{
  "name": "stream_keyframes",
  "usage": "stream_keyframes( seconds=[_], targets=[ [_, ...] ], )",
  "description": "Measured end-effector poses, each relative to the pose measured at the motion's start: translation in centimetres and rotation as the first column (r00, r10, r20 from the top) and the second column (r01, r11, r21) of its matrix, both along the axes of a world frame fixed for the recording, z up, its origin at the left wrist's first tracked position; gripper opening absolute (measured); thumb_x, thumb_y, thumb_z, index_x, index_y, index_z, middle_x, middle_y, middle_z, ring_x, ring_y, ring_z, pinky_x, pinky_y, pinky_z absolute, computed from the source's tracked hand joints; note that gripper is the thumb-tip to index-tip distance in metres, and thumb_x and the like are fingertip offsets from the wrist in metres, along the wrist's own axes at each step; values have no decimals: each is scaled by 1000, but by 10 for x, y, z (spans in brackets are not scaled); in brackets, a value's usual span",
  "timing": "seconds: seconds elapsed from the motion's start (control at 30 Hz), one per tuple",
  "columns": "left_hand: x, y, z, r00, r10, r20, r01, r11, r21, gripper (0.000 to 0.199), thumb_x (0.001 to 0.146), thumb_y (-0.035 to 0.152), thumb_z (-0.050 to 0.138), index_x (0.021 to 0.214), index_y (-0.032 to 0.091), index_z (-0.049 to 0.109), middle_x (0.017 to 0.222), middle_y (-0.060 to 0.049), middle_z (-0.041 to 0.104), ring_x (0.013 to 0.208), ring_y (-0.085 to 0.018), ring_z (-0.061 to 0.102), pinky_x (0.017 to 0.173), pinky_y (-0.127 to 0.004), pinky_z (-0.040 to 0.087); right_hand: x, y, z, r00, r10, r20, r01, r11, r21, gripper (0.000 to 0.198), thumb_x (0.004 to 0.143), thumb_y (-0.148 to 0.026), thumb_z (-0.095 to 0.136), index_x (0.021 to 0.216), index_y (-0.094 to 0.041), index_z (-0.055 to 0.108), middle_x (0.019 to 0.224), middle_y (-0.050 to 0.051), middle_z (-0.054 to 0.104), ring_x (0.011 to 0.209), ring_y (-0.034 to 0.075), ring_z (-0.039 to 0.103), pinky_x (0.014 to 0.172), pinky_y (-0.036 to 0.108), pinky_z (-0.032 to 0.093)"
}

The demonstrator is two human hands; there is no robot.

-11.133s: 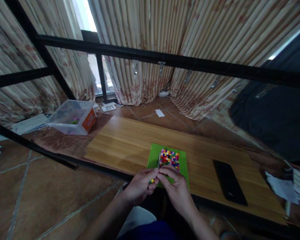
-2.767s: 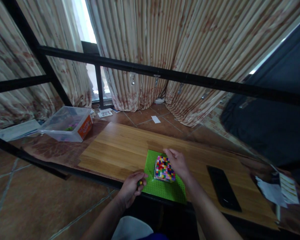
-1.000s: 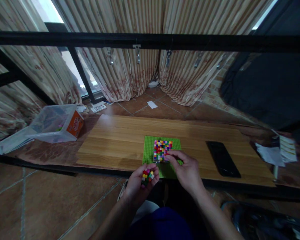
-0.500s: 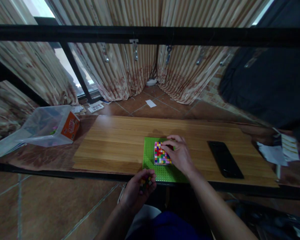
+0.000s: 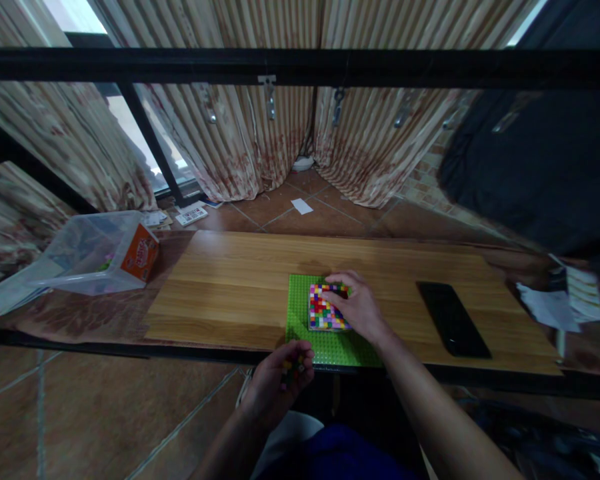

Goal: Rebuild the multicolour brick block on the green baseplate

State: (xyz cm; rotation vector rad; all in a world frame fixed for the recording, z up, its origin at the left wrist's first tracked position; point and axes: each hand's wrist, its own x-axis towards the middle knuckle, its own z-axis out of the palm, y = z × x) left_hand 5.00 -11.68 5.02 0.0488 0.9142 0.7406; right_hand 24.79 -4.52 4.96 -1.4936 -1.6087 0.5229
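Cupped with its palm up, my left hand [image 5: 280,380] holds several small coloured toy bricks [image 5: 293,365] just off the table's front edge. A square block of tiny multicoloured bricks [image 5: 324,312] sits on a green studded baseplate [image 5: 297,313]. My right hand [image 5: 357,303] reaches over the block from the right, its fingers curled at the block's top side and the thumb over the upper rows. Whatever is between its fingertips is too small to make out. The hand covers the block's right part.
The baseplate lies on a wooden tabletop board [image 5: 230,287]. A black phone-like slab [image 5: 453,320] is to the right, with papers [image 5: 547,307] beyond it. At the left stands a clear plastic bin [image 5: 97,257] with an orange label. A black bar [image 5: 300,67] crosses the view above.
My right hand has shifted slightly left along the block's top edge, its thumb and fingers further over the bricks. My left hand stays in about the same place with its bricks.
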Motion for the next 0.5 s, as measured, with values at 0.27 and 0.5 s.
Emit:
stream_keyframes(
  seconds=[0.27, 0.5],
  targets=[
    [1, 0, 0, 1000, -23, 1, 23, 1000, 19, 12, 79, 20, 61, 82, 9, 66, 74, -5, 63, 63, -9, 59, 63, -21, 54, 1, 3, -1, 989, -44, -142, 33, 996, -78, 27, 83, -40, 54, 96, -22, 69, 101, 4, 68, 95, 19, 61, 87, 33, 43],
    [2, -1, 0, 1000, -26, -7, 27, 999, 32, 13, 79, 19, 61, 84, 8, 67, 76, -5, 63, 65, -9, 59, 64, -21, 54, -10, 10, -7, 974, -32, -222, -9, 983, -181, 25, 80, -39, 55, 84, -21, 72, 78, 2, 71, 72, 17, 63, 67, 28, 45]
  ],
)
